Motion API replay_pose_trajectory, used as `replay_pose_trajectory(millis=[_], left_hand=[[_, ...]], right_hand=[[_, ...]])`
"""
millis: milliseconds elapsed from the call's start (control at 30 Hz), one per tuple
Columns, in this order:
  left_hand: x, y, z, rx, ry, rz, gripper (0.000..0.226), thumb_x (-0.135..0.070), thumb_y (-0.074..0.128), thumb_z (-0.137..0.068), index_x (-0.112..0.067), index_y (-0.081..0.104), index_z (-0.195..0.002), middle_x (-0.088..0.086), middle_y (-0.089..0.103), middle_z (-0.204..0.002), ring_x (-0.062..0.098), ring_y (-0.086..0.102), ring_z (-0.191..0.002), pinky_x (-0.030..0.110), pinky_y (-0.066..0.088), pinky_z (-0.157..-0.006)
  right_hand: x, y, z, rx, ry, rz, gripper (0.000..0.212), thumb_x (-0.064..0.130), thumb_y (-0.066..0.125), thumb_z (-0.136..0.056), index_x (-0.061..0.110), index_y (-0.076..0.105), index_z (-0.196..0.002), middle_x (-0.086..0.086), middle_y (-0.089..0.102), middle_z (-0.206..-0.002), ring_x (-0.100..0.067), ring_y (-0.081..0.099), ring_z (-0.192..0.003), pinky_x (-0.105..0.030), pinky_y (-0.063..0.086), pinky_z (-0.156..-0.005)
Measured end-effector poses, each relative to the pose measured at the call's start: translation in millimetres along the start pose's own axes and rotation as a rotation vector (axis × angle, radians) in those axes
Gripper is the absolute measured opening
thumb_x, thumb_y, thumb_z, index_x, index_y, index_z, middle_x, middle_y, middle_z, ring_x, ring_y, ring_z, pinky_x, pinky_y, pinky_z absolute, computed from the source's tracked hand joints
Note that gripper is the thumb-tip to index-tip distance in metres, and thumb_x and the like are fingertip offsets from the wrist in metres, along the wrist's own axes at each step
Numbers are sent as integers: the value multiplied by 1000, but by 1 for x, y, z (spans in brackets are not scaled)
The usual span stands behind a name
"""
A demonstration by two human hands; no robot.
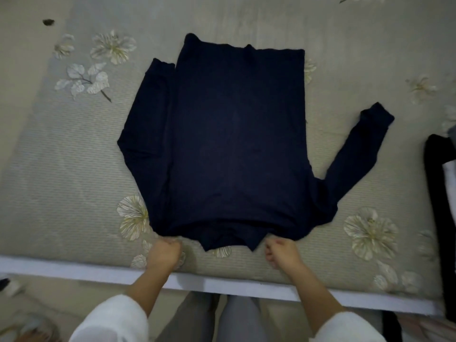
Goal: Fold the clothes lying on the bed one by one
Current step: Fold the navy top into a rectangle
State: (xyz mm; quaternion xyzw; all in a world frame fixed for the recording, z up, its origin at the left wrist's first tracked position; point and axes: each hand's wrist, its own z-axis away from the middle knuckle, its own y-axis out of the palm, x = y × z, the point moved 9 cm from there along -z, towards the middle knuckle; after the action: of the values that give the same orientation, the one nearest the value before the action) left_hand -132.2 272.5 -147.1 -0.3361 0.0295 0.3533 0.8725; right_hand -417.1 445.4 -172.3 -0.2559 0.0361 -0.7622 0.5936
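Navy sweater [234, 144] spread flat across middle of bed [61, 169], neck end nearest to wearer of camera, hem farthest; probably laid out and smoothed this way to give straight edges for folding. Bed covering beige and ribbed, printed with pale flowers, bordered along near side by white strip [222, 283]. Left sleeve [148, 124] lying straight up alongside body of sweater, cuff pointing away, seemingly already brought in. Right sleeve [357, 154] splayed outward at an angle, cuff well apart from body, apparently not yet dealt with. Black garment [439, 193] partly visible at right margin of bed, something white against it, well apart from sweater, likely waiting its turn. Left hand [164, 253] and right hand [281, 253] apart, one either side of collar [229, 240], at near edge of sweater, fingers curled; too blurred to tell whether pinching cloth or merely closed beside it. Placement at both shoulders suited to tugging fabric taut or lifting near end over toward hem. White cuffs [111, 319] of person's top and grey trousers [237, 322] visible at bottom. Small dark speck [48, 22] on covering at far left, unidentifiable. No brand, label or legible writing anywhere on sweater or bedding.
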Motion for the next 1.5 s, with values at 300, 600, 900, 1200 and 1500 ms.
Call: replay_pose_trajectory(millis=[300, 600, 900, 1200, 1500], left_hand=[[-14, 69, 9, 222, -120, 277, 35, -27, 64, -88, -8, 47, -64, 5, 46, -59, 17, 41, -53, 28, 31, -50], [15, 50, 10, 326, -99, -224, 24, -23, 48, -93, -3, 56, -83, 10, 56, -64, 20, 50, -47, 19, 29, -41], [-95, 98, 39, 384, 355, -256, 27, -25, 52, -95, -8, 62, -78, 1, 65, -74, 12, 59, -62, 29, 49, -59], [-201, 226, 58, 81, 1020, -643, 75, -60, 30, -94, -26, -2, -152, 6, -24, -157, 19, -23, -144, 34, -9, -116], [-188, 255, 39, -39, 997, -866, 81, -74, -3, -83, -28, -20, -148, 6, -42, -149, 19, -37, -138, 32, -30, -107]], right_hand=[[-4, 39, 0, -69, 98, -342, 21, 20, 68, -83, 0, 66, -81, -13, 70, -84, -28, 66, -83, -44, 57, -82], [-54, 40, 13, 42, 116, -189, 29, 18, 67, -89, 7, 49, -69, -10, 65, -62, -16, 60, -55, -25, 46, -54], [-31, -57, -13, -173, 5, -136, 24, 22, 59, -83, 9, 59, -63, -9, 65, -58, -28, 63, -62, -45, 54, -75], [-32, -211, -77, -501, -40, -438, 19, 6, 49, -87, 9, 56, -70, -9, 56, -67, -17, 51, -60, -30, 42, -56], [50, -279, -154, -589, -139, -613, 46, 36, 74, -79, 14, 50, -111, 1, 62, -85, -13, 62, -72, -33, 56, -73]])
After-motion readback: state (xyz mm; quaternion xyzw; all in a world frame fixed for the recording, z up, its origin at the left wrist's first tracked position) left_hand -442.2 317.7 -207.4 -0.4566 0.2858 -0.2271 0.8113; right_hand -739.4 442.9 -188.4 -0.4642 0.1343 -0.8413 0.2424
